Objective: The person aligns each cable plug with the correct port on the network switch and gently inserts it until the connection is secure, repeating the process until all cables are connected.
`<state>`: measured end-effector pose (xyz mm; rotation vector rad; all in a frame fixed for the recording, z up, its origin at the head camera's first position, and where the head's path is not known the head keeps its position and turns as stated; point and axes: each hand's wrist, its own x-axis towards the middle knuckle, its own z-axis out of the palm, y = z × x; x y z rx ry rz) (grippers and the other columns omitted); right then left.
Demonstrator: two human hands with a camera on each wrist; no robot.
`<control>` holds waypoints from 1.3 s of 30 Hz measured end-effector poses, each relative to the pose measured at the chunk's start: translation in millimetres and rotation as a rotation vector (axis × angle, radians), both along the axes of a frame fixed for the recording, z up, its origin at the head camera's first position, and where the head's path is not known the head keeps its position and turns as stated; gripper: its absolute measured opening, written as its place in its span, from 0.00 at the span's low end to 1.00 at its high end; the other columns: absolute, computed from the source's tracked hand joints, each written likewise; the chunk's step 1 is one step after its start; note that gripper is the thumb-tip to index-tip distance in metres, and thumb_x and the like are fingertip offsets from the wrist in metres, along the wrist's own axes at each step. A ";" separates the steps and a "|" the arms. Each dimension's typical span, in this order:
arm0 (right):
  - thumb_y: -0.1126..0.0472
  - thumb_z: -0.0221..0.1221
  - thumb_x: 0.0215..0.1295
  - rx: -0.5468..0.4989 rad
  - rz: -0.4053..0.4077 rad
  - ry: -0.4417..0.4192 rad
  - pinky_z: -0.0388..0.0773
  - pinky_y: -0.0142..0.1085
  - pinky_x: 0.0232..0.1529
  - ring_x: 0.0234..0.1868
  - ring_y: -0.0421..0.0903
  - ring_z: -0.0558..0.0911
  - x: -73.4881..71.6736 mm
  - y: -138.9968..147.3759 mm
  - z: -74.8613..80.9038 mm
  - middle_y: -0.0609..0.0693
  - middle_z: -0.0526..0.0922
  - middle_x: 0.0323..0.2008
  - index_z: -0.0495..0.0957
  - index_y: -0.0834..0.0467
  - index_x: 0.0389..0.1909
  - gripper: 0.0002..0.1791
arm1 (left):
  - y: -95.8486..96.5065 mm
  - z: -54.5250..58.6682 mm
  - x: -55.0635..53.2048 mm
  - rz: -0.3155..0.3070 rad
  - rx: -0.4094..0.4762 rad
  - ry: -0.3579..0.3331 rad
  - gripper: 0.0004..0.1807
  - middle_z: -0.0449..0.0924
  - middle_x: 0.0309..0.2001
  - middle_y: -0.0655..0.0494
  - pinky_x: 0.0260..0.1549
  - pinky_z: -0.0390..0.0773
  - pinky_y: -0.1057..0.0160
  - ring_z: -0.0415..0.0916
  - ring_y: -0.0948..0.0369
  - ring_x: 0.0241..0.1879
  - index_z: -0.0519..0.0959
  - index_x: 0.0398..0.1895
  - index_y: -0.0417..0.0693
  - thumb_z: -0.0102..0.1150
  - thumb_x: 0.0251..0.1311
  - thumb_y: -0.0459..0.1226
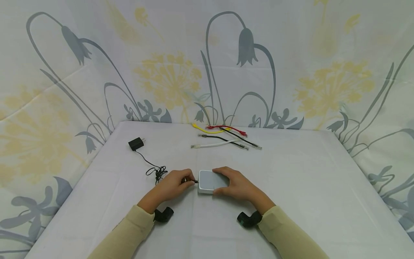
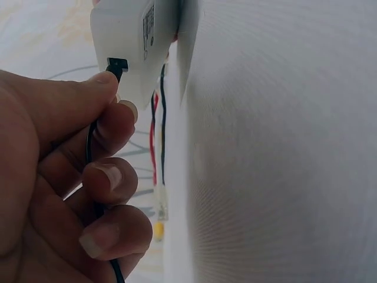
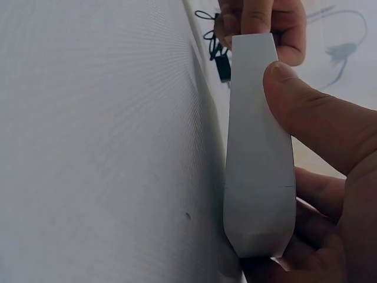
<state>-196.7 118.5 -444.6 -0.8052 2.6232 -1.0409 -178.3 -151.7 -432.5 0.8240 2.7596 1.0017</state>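
White, flat, rounded-square plastic box [image 1: 211,181] lies on the white-clothed table [image 1: 291,187], steadied by the right hand [image 1: 237,185] curled over it. Directly left of the box, the left hand [image 1: 173,185] pinches a thin black cable's plug [image 2: 116,65] at its side socket.

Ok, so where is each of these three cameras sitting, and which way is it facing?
Head: worn high, looking forward and down at the white cloth-covered table; both beige sleeves and both hands show.
Left wrist: low beside the left hand, facing the small flat white plastic box as fingers pinch the thin black cable's plug.
Right wrist: behind the right hand, looking along the box towards the left hand.
All three share the box.
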 end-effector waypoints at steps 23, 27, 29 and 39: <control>0.44 0.70 0.52 0.022 -0.008 0.013 0.73 0.46 0.58 0.57 0.44 0.75 0.7 -3.4 -1.2 0.47 0.72 0.63 0.69 0.52 0.67 0.41 | 3.8 -6.3 -0.5 0.036 0.006 -0.050 0.02 0.81 0.34 0.64 0.35 0.74 0.67 0.74 0.68 0.34 0.78 0.38 0.56 0.56 0.66 0.41; 0.45 0.70 0.52 0.028 -0.009 0.020 0.73 0.45 0.57 0.56 0.45 0.75 1.4 -4.0 -0.3 0.48 0.73 0.63 0.69 0.52 0.67 0.41 | 3.7 -9.2 -2.0 0.034 0.004 -0.055 0.03 0.80 0.33 0.65 0.34 0.74 0.68 0.73 0.68 0.33 0.78 0.38 0.55 0.56 0.67 0.42; 0.46 0.70 0.52 0.029 -0.009 0.020 0.73 0.45 0.57 0.56 0.45 0.75 2.0 -4.2 0.3 0.48 0.73 0.63 0.69 0.52 0.67 0.41 | 3.6 -10.3 -2.5 0.034 0.001 -0.060 0.03 0.79 0.32 0.66 0.34 0.73 0.68 0.73 0.69 0.32 0.78 0.37 0.55 0.56 0.67 0.42; 0.47 0.70 0.53 0.048 0.005 0.024 0.72 0.46 0.59 0.58 0.46 0.75 3.4 -5.7 1.8 0.50 0.72 0.64 0.68 0.53 0.68 0.41 | 4.7 -10.2 -2.8 0.018 -0.014 -0.068 0.03 0.79 0.31 0.66 0.34 0.73 0.67 0.72 0.68 0.32 0.78 0.35 0.54 0.57 0.66 0.41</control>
